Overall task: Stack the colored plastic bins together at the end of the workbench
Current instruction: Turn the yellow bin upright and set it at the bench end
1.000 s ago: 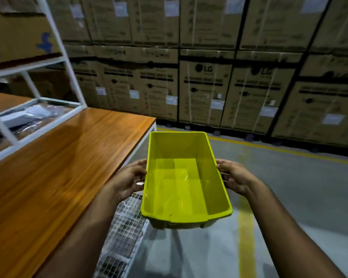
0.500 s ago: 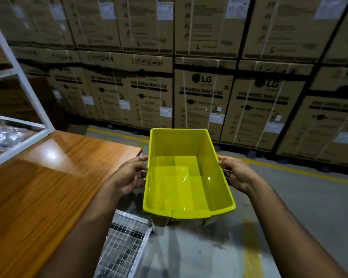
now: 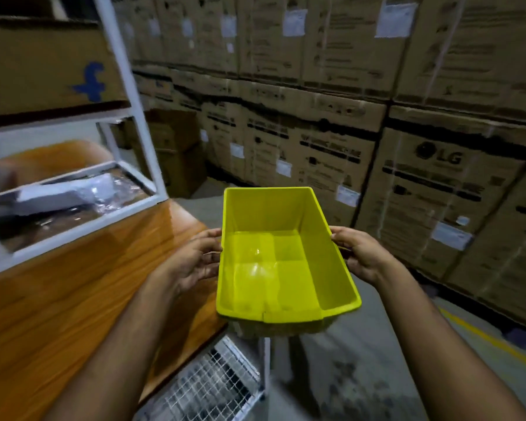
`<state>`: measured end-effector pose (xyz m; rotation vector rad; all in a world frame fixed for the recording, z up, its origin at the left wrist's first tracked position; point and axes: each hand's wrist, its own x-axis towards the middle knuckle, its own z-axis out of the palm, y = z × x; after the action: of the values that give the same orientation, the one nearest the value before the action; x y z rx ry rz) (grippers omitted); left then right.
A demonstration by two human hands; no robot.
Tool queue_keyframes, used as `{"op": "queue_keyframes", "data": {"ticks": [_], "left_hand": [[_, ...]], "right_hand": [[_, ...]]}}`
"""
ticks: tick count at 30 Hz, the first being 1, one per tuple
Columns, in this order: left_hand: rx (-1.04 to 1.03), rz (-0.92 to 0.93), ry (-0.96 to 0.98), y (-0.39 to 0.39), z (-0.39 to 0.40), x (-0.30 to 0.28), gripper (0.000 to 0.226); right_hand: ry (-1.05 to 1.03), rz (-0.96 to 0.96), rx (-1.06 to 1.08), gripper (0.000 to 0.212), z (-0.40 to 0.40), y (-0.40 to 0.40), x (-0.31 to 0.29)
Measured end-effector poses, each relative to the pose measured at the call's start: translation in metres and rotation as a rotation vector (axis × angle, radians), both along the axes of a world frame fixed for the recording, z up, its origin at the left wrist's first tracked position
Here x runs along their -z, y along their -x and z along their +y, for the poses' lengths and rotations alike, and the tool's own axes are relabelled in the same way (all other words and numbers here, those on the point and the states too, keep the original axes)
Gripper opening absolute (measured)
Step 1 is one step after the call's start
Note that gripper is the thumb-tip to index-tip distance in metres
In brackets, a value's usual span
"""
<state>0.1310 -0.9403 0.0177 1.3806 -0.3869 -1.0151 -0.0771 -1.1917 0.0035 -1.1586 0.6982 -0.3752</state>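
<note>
Yellow bin point(image 3: 283, 262) gripped by left hand point(image 3: 195, 262) at nine o'clock, right hand point(image 3: 359, 256) at three; slick sides could slip free.

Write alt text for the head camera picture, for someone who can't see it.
Two bare hands, left hand and right hand, hold an empty yellow bin by its long sides, beside the end of a wooden workbench. Stacked cardboard boxes fill the background.
</note>
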Motion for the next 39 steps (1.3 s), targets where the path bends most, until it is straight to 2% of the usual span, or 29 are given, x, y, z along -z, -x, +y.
{"op": "queue_keyframes", "data": {"ticks": [7, 14, 21, 27, 29, 33, 36, 39], "left_hand": [[-0.429, -0.023, -0.024, -0.023, 0.02, 0.006, 0.048], [-0.678, 0.011, -0.053, -0.014, 0.049, 0.013, 0.043], [-0.73, 0.05, -0.093, -0.019, 0.065, 0.024, 0.048], [-0.744, 0.047, -0.155, -0.021, 0.064, 0.025, 0.041], [-0.82, -0.055, -0.267, -0.024, 0.062, 0.021, 0.035], [-0.957, -0.491, -0.462, -0.035, 0.05, 0.007, 0.029], [-0.815, -0.669, -0.476, -0.037, 0.019, -0.004, 0.029], [-0.569, -0.715, -0.492, -0.031, -0.027, -0.005, 0.029]], "right_hand": [[0.056, 0.098, -0.446, 0.035, -0.046, -0.136, 0.001], [0.1, 0.109, -0.709, 0.032, -0.029, -0.2, -0.004], [0.098, 0.116, -0.768, 0.032, -0.009, -0.222, 0.01], [0.083, 0.113, -0.751, 0.027, -0.011, -0.228, 0.015], [0.074, 0.123, -0.752, 0.027, -0.012, -0.226, 0.016], [0.065, 0.129, -0.722, 0.032, -0.022, -0.224, 0.025], [0.083, 0.149, -0.697, 0.034, -0.028, -0.222, 0.037], [0.084, 0.178, -0.707, 0.031, -0.028, -0.213, 0.05]]}}
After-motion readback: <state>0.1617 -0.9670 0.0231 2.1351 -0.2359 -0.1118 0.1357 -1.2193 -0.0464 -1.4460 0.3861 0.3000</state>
